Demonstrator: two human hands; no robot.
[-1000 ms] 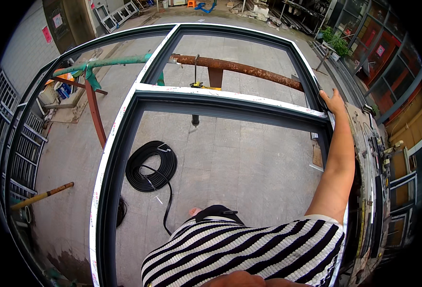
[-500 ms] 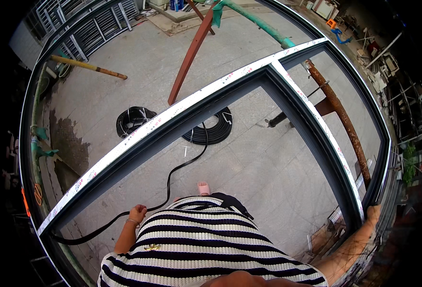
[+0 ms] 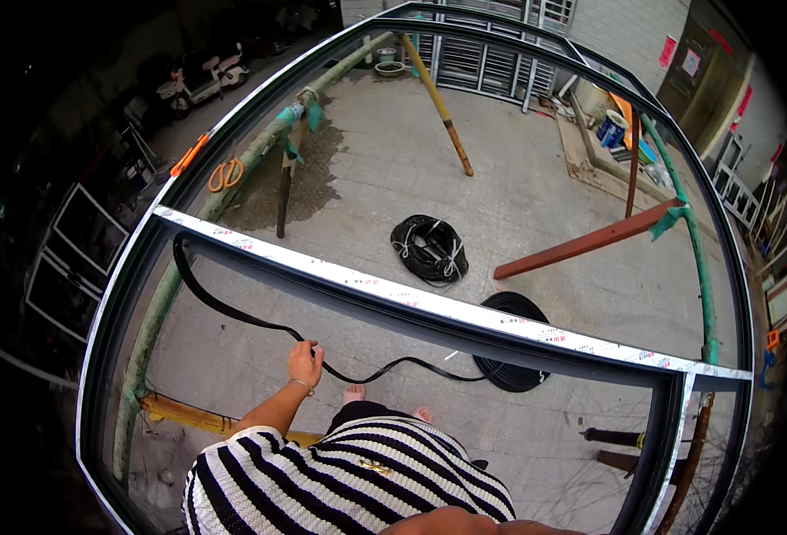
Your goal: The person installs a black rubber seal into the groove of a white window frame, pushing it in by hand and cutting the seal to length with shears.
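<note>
My left hand [image 3: 304,364] is closed around a black rubber-like strip [image 3: 233,316] inside the near opening of a large window frame. One end of the strip meets the frame's dark inner edge by the left corner. Beyond my hand the strip runs in a loose wave over the floor to a black coil [image 3: 511,373], partly hidden under the white-filmed crossbar [image 3: 367,283]. Orange-handled scissors [image 3: 227,175] rest at the frame's left side, beside an orange tool [image 3: 188,156]. My right hand is out of sight.
Green pipes [image 3: 148,334] and a red-brown beam [image 3: 590,239] are at the frame's supports. A yellow pole [image 3: 438,107] slants to the floor. A tied black bundle [image 3: 429,248] lies past the crossbar. Metal grilles [image 3: 483,62] lean at the back; a scooter [image 3: 202,80] stands far left.
My view has swung left, so the frame appears rotated. My left hand has moved up and forward along the strip. My right hand, formerly at the frame's right corner, has left view.
</note>
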